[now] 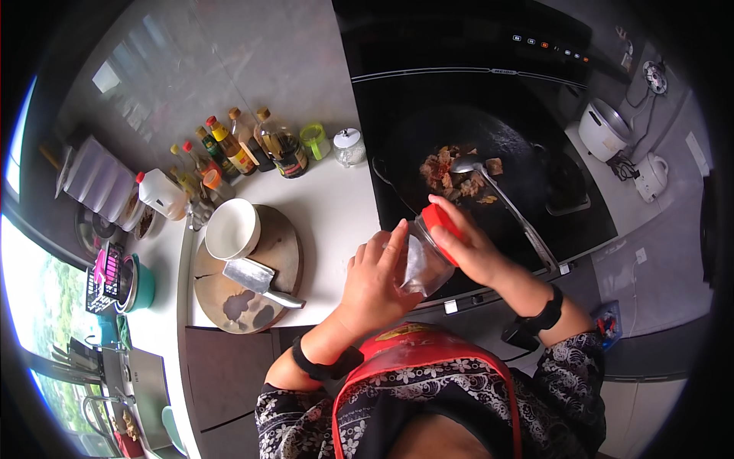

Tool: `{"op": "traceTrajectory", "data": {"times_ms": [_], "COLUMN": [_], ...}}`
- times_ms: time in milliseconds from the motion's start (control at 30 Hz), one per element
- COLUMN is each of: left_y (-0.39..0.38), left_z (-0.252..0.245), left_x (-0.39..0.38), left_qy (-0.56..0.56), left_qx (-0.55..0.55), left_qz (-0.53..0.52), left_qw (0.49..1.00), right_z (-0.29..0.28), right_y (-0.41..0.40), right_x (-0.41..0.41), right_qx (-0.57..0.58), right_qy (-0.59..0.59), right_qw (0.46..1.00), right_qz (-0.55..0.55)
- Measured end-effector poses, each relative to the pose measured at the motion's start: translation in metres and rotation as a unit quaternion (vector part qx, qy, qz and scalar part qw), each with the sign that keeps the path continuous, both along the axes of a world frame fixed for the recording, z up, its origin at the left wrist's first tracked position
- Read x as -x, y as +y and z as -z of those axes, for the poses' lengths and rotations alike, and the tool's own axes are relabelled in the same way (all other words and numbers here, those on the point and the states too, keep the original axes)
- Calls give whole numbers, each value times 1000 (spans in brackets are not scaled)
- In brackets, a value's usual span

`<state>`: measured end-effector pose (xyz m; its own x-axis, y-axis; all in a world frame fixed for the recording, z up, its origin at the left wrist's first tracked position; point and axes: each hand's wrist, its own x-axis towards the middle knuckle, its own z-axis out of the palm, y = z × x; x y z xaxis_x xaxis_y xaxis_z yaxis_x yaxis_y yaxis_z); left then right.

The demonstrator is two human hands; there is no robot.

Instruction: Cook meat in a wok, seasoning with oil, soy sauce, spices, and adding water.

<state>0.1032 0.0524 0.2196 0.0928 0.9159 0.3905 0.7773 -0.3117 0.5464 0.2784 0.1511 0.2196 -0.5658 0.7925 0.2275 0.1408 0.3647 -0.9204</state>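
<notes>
Between my hands is a clear jar [425,261], tilted, with a red lid [442,230] on its mouth. My left hand [375,281] wraps the jar's body, while my right hand [471,244] grips the lid. Whether the lid sits tight or loose cannot be told. Just beyond the jar, a dark wok [413,137] stands on the black stove and holds browned chunks of food [450,178]. A metal spatula [513,209] rests in the wok with its blade among the chunks and its handle over the near edge of the stove.
A round wooden chopping board [289,235] on the left counter bears a white bowl [232,229] and a cleaver [252,278]. Several sauce bottles [232,149], a green-lidded jar [315,141] and a glass canister [349,148] line the wall. A rice cooker [602,132] stands right of the stove.
</notes>
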Motion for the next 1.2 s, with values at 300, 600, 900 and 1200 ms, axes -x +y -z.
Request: {"op": "traceTrajectory", "data": {"times_ms": [300, 600, 900, 1200], "left_y": [11, 33, 33, 26], "left_z": [-27, -17, -42, -44], "left_x": [10, -22, -12, -9], "left_qy": [-66, 207, 174, 43], "left_qx": [24, -240, -274, -174], "left_qz": [117, -51, 0, 65], "left_qw": [991, 947, 946, 982], "right_z": [-37, -24, -59, -74], "right_y": [7, 14, 17, 16], "right_x": [-25, -7, -33, -34], "right_qx": [-230, 219, -187, -334], "right_qy": [-64, 145, 1, -31], "right_qw": [960, 963, 982, 939], "right_qz": [-145, 64, -10, -69]}}
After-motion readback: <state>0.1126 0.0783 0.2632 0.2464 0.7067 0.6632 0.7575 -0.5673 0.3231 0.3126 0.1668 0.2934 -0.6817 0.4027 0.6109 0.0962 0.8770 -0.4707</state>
